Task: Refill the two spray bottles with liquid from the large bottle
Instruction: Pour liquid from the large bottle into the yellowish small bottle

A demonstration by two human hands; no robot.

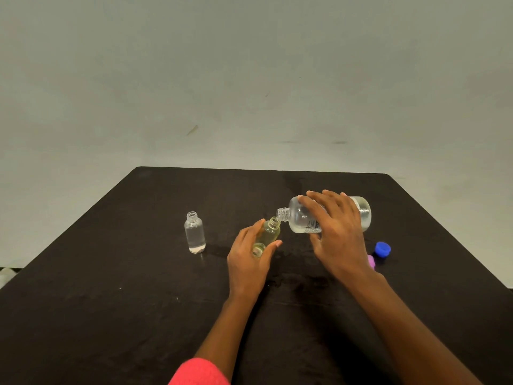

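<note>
A pink sleeve is showing at the near edge, at the person's left forearm, and both bare forearms are reaching forward over the dark table.

The left hand is gripping the tilted spray bottle, fingers and thumb curling around its lower body. This bottle is uncapped, is looking yellowish, and is leaning with its open neck pointing up and to the right.

The right hand is holding the large bottle from above, fingers spreading over its top side and thumb wrapping beneath. The large bottle is lying almost level above the table, clear liquid pooling along its lower side. Its threaded mouth is pointing left and sitting just beside the small bottle's neck. Whether liquid is passing between them cannot be told.

A pink object, partly hidden by the right wrist, is lying on the table just beside a blue cap.

To the left, well apart from the hands, the second spray bottle is standing upright and uncapped, appearing largely full of clear liquid.

A pale wall is rising behind the table's far edge.
</note>
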